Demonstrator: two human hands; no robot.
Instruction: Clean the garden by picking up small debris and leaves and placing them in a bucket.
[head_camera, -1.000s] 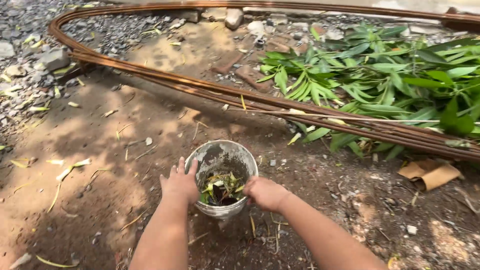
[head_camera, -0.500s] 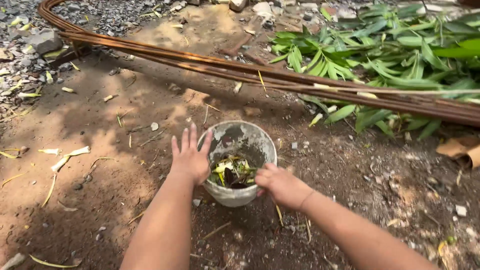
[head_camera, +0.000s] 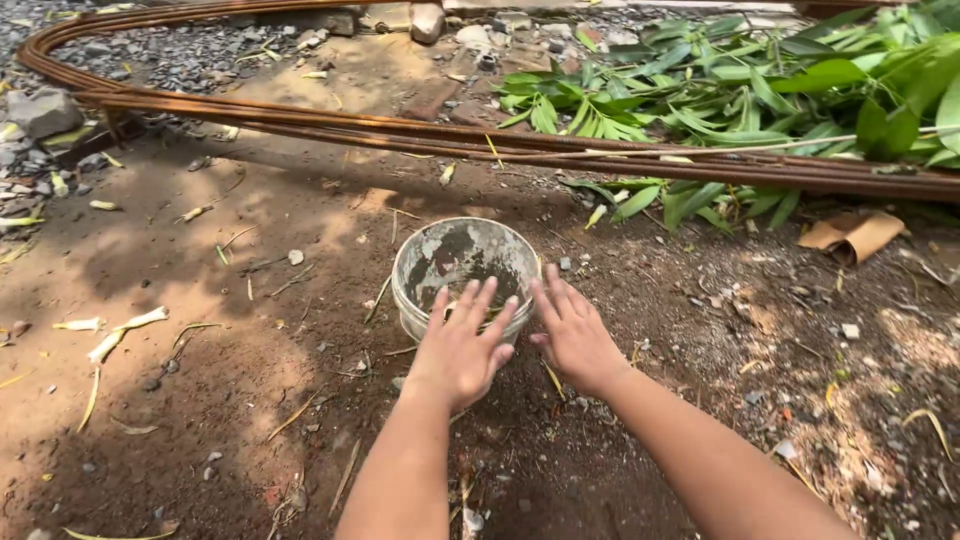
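Note:
A small dirty white bucket (head_camera: 440, 250) stands on bare brown soil near the middle of the view. My left hand (head_camera: 460, 350) hovers over its near rim with fingers spread flat, covering most of the contents. My right hand (head_camera: 575, 335) is just to the right of the bucket, also spread with fingers apart, close to the rim. Neither hand holds anything. The leaf scraps inside the bucket are mostly hidden behind my left hand.
A bundle of rusty curved steel rods (head_camera: 400, 130) lies across the ground behind the bucket. A pile of cut green leafy branches (head_camera: 760, 100) sits at the back right, a scrap of cardboard (head_camera: 850, 235) beside it. Grey gravel and stones (head_camera: 45, 110) are at the left.
Both hands have left the bucket's sides and come together over its near rim, fingers spread. The right hand has opened from a closed grip. The view has shifted slightly.

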